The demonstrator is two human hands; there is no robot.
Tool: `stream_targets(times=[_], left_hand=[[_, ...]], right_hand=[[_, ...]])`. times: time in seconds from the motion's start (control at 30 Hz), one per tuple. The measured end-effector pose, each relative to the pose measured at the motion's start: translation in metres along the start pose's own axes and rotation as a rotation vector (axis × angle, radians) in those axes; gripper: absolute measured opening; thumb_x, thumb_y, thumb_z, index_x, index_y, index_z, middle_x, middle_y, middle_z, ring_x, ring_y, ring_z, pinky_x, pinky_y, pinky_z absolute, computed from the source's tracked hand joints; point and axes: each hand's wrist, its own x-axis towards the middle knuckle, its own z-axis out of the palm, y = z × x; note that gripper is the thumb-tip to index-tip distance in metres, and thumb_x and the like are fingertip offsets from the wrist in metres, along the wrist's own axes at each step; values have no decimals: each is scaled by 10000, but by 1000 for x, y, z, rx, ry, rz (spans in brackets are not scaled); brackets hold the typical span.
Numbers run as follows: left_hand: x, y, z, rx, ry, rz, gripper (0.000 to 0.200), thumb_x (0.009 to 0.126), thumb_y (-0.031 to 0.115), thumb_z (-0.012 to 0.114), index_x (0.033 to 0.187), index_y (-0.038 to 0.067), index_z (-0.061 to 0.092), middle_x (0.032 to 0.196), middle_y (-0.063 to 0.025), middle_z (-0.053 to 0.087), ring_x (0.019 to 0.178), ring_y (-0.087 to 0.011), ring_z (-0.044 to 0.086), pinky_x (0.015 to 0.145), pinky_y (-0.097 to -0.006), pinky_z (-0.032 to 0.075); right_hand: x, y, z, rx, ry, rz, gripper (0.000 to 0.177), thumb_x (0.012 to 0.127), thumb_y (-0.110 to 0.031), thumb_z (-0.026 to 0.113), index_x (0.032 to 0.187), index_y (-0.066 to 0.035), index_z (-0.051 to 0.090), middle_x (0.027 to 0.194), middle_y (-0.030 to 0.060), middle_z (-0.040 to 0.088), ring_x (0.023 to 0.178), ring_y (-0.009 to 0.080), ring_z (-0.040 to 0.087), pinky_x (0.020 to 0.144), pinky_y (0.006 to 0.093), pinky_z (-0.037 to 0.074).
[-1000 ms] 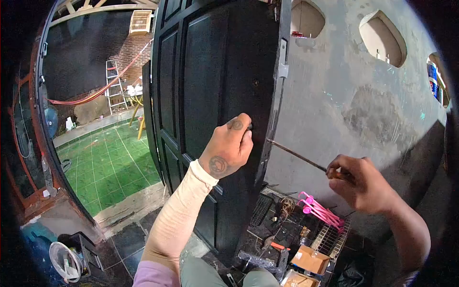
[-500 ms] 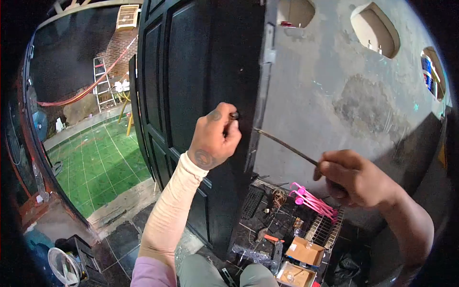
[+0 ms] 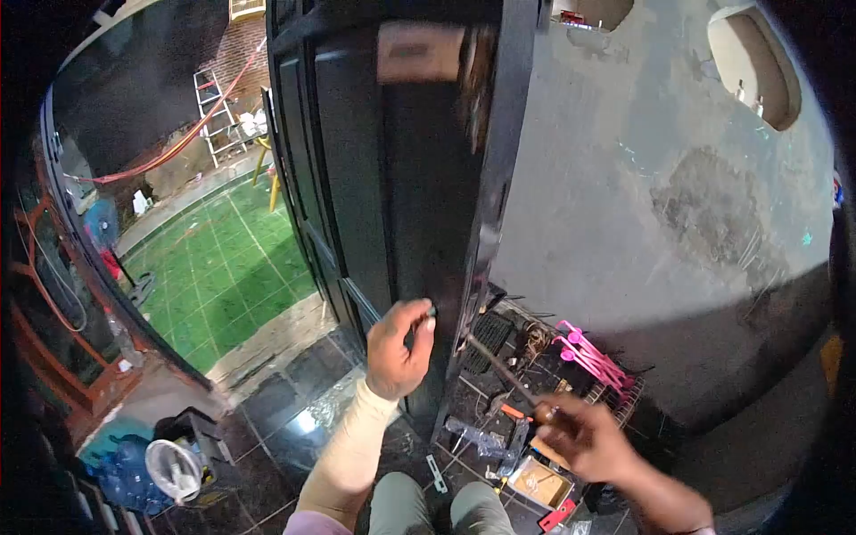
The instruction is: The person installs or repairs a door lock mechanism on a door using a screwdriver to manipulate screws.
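Note:
A tall black panelled door (image 3: 348,169) stands open before me, its narrow edge toward the right. My left hand (image 3: 399,349) is at the door's face, fingers pinched on a small dark round piece (image 3: 432,312) that looks like a knob or lock part. My fingers partly cover it. My right hand (image 3: 584,439) is closed around the brown handle of a long screwdriver (image 3: 501,366). Its thin shaft slants up and left, and the tip meets the door edge at about the left hand's height.
Below right, the floor holds pink hangers (image 3: 593,361), a wire rack, an open cardboard box (image 3: 539,483), an orange-handled tool and a red item (image 3: 558,515). A white bucket (image 3: 174,468) stands lower left. Green tiled floor (image 3: 223,276) lies beyond the doorway; a grey wall (image 3: 606,196) rises right.
The view has tipped downward, so both hands and the door edge sit lower in it. Both hands keep their holds, and the screwdriver tip remains at the door edge.

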Motion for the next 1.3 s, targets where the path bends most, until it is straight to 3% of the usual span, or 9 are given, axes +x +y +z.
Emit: stream_targets(times=[0.17,0.2,0.3,0.4,0.5,0.67,0.77,0.93,1.3], left_hand=[[-29,47,-1,-426,229,-785,283,944,65,613,1189,8,483,858,-51,579,736,-158,585,712,-290,499],[-36,65,0,-412,232,-888,153,964,104,579,1053,5,502,870,-66,591,726,-160,585,710,-279,491],[-44,103,11,-692,43,-1157,317,1006,243,577,1161,-33,595,1017,-139,677,870,-251,682,790,-352,545],[-33,115,33,-1113,202,-1120,393,1014,274,577,1262,-30,579,1073,-162,687,1000,-285,684,860,-406,545],[-33,102,50,-1138,241,-1066,351,1015,246,575,1249,-16,585,984,-103,676,960,-247,655,848,-407,532],[-43,102,75,-1446,386,-1006,245,1016,232,566,1159,36,602,911,-21,598,852,-169,578,741,-347,507],[-40,105,86,-1672,440,-925,241,1015,257,569,1121,41,592,877,7,497,715,-120,444,613,-282,414],[-39,110,77,-1751,454,-877,240,1019,274,564,1102,49,586,844,13,447,662,-106,370,555,-276,380],[-27,117,71,-1575,453,-1085,276,1013,336,577,1040,62,554,821,13,434,616,-94,362,513,-264,341]], right_hand=[[-3,0,13,21,77,67,347,946,-206,696,1233,-20,642,832,141,696,681,140,609,664,310,506],[-4,-9,15,37,92,117,291,930,-163,698,1182,-22,660,813,149,689,688,132,619,663,303,508],[-9,4,26,278,89,117,314,923,-63,659,1221,9,594,874,105,701,746,111,629,691,287,515],[-13,14,25,579,-15,150,343,928,-35,643,1256,18,557,932,83,697,785,99,624,712,273,512],[-12,26,24,462,-1,53,339,936,-36,641,1257,26,551,952,67,689,819,82,611,731,245,499],[-4,-1,17,-81,34,-142,301,980,-76,575,1271,-15,531,906,254,676,800,453,693,623,424,542],[4,-8,5,-149,-23,-43,267,988,-85,568,1239,2,543,869,227,677,746,389,712,613,394,529],[2,4,13,200,-71,98,250,1027,-162,566,1210,8,565,714,32,594,554,117,529,507,269,409],[5,0,14,1084,-182,593,377,998,-366,604,1209,-60,544,559,40,399,374,89,300,351,246,239]])
